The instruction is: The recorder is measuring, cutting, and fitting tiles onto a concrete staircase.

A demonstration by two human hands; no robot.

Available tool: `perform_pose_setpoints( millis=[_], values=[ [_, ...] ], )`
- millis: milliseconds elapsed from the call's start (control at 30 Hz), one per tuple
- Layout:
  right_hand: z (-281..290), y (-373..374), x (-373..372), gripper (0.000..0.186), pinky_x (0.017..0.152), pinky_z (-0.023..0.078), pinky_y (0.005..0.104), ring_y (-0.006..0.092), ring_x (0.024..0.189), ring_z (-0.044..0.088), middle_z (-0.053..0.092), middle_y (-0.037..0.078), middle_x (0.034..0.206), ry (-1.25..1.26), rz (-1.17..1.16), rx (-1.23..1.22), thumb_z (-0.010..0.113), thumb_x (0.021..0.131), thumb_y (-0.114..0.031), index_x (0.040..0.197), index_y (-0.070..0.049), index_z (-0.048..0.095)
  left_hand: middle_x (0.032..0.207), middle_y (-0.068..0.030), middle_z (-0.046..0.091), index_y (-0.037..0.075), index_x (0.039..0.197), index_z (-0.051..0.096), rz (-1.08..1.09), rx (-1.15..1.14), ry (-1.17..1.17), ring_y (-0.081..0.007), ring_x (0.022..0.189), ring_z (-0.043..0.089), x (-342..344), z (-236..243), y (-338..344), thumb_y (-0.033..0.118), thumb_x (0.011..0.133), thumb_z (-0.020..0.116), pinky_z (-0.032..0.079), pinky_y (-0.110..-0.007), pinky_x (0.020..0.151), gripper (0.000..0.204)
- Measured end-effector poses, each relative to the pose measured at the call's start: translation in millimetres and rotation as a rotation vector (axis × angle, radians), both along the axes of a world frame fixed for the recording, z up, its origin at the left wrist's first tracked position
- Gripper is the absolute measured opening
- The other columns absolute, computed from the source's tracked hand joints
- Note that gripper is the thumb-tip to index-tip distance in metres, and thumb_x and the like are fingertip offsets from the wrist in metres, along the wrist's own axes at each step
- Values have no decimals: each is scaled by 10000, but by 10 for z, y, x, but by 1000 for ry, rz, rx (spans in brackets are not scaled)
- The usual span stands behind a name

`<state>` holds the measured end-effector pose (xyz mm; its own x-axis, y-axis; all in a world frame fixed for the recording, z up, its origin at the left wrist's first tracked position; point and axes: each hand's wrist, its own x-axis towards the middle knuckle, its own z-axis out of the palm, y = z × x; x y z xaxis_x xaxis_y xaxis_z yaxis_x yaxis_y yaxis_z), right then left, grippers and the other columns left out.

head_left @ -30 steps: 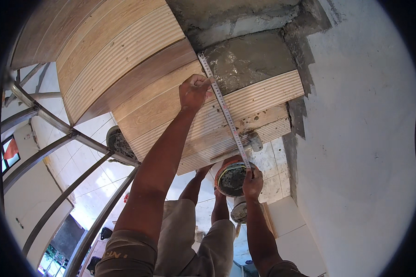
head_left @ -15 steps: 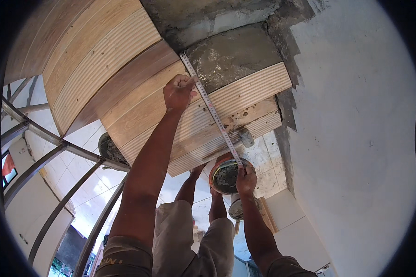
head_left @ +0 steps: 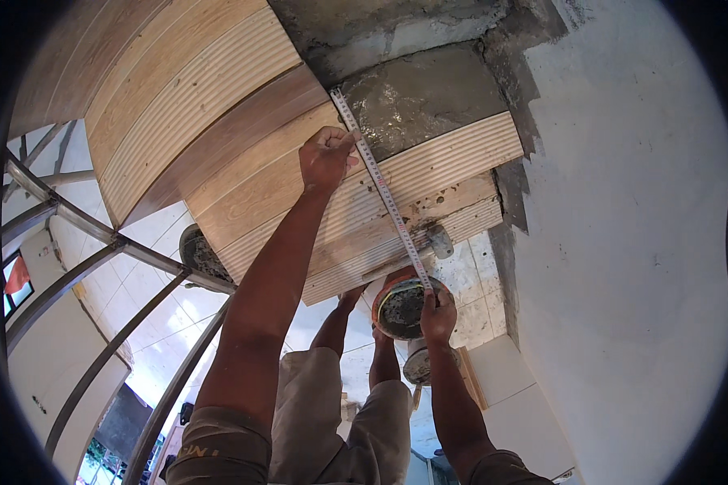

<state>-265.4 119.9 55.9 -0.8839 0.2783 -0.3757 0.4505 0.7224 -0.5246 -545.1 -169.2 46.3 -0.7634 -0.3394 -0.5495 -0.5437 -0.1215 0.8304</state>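
Note:
A pale tape measure blade [head_left: 387, 198] runs slantwise across the wood-look stair tiles [head_left: 283, 214], from the upper step down toward me. My left hand [head_left: 327, 162] has its fingers curled against the blade's edge beside the wet mortar bed [head_left: 429, 93], pinching it near the upper end. Lower down, my right hand [head_left: 438, 317] is closed on the blade's near end, with the thumb laid along it. Whether the tape's case is inside that hand is hidden. Just left of the right hand, a round bucket [head_left: 377, 305] holds grey mortar.
A grey mallet-like head [head_left: 440, 241] rests on the lowest step. Metal railing [head_left: 93, 226] curves along the left, with another mortar container [head_left: 192, 250] behind it. A white wall [head_left: 623, 210] borders the right. Below the bucket stands a second mortar-stained container [head_left: 418, 370].
The whole view has shifted slightly, so the stairs and hands appear a little further right. Both hands keep their places on the tape blade.

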Motion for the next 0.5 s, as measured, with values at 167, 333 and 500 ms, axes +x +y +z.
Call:
perform_pose_setpoints(
  millis=[167, 333, 500],
  values=[
    [25, -13, -12, 268, 834, 536, 490, 425, 938, 672, 696, 238, 1009, -76, 12, 5, 630, 976, -232, 1093, -6, 714, 762, -63, 707, 0, 907, 683, -3, -25, 25, -98, 584, 647, 22, -32, -31, 218, 905, 818, 522, -243, 526, 257],
    [31, -11, -6, 321, 888, 537, 477, 424, 1014, 674, 700, 235, 1099, -146, 4, 2, 624, 972, -197, 1225, -12, 692, 760, -66, 704, -9, 910, 682, -9, -45, 32, -99, 601, 656, 28, -34, -25, 226, 901, 819, 537, -249, 539, 272],
    [40, -7, 37, 295, 723, 527, 464, 403, 772, 676, 701, 242, 851, -121, -102, -112, 659, 965, -264, 850, 7, 677, 806, -63, 702, -7, 954, 668, -24, -54, -62, -105, 643, 655, -15, 54, 92, 214, 881, 829, 536, -257, 571, 283]
  ],
)
